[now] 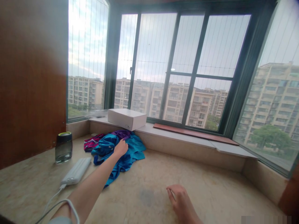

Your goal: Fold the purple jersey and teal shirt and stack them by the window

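At the person's eleven o'clock, smooth, faintly glossy blue cloth lies crumpled on a mottled, stone-like surface, the left hand pinching purple cloth among its folds. The right hand curls narrow at one o'clock; a rounded, translucent bottle stands at ten.

Box on ledge behind clothes; bottle, power bank left.
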Motion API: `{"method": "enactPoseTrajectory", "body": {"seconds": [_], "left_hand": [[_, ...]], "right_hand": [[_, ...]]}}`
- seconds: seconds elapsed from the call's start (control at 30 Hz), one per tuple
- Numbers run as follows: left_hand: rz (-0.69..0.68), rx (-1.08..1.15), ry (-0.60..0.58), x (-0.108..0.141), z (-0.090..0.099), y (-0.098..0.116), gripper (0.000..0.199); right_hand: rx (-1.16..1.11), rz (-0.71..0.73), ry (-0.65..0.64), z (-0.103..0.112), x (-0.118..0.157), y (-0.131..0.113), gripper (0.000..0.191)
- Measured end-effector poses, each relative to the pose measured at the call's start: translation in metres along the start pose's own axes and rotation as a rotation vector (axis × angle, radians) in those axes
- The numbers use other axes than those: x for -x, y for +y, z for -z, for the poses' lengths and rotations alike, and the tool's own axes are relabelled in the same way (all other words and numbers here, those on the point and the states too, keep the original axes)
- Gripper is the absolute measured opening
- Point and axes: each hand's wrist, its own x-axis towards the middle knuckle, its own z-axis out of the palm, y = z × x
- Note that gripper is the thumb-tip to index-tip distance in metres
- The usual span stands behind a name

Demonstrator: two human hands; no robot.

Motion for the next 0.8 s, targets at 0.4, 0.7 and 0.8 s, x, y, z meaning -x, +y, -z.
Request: {"method": "enactPoseTrajectory", "body": {"seconds": [0.4,0.7,0.8], "left_hand": [[-0.475,0.446,0.14,0.041,0.118,0.077,0.051],[-0.604,1.249,-0.39,0.107,0.138,0.169,0.057],[-0.558,1.418,-0.499,0.123,0.149,0.187,0.063]], "right_hand": [[-0.058,0.027,-0.06,-0.004,0.007,-0.027,0.038],[-0.351,-0.012,0.001,-0.003,-0.011,-0.066,0.074],[-0.53,-0.019,-0.072,0.01,-0.007,-0.085,0.064]]}}
